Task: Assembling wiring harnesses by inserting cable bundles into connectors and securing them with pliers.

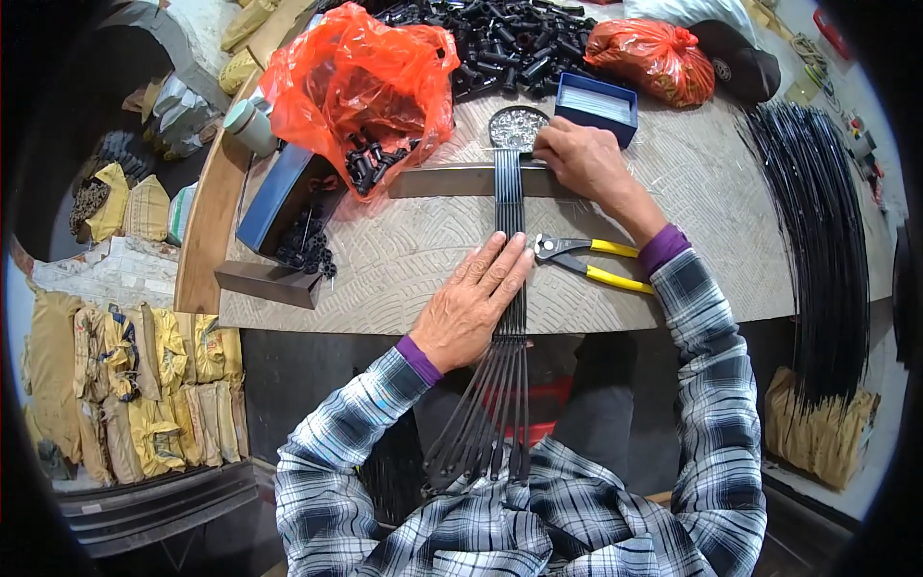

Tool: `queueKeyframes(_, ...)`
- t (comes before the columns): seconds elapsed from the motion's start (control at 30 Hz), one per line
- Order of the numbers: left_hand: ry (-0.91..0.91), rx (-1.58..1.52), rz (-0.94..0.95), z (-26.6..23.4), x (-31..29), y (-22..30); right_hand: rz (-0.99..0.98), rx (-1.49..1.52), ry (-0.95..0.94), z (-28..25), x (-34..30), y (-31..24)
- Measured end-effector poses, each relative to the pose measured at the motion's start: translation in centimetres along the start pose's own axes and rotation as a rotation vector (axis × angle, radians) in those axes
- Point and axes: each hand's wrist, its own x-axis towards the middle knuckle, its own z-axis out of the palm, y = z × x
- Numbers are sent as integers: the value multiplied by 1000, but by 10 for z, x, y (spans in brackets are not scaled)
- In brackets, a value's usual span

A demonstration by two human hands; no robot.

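A flat row of thin black rods [510, 216] runs from my lap across the table edge, fanning out at the near end. My left hand [478, 300] lies flat on the rods with its fingers stretched out, pressing them to the table. At their far end, my right hand [586, 159] has its fingers pinched together beside the rod tips; what is between them is hidden. Just behind the tips sits a round black dish [493, 135] of small shiny clear pieces. End-cutting pliers [615, 279] with yellow handles rest right of my left hand. A metal bar [433, 183] lies crosswise under the rods.
A torn red plastic bag [332, 87] with black parts stands back left, beside a blue box [274, 202]. Black parts [510, 48] pile up behind. A small blue box [598, 106] and tied red bag [663, 60] stand back right. Long black rods [817, 221] hang over the right edge.
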Motion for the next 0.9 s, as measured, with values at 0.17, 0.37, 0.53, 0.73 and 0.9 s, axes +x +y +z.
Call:
queueKeyframes(0.17, 8, -102, 10, -3, -3, 1, 160, 109, 239, -17, 9, 50)
queueKeyframes(0.37, -7, -138, 10, -4, -18, 16, 246, -167, -202, -32, 32, 85)
queueKeyframes(0.53, 36, -112, 8, -1, -17, 17, 183, -183, -186, -36, 40, 97)
queueKeyframes(0.73, 42, -127, 30, -1, -15, 15, 152, -158, -23, -37, 34, 85)
queueKeyframes(0.9, 63, -116, 29, -3, -18, 15, -147, 237, -85, -18, -3, 12)
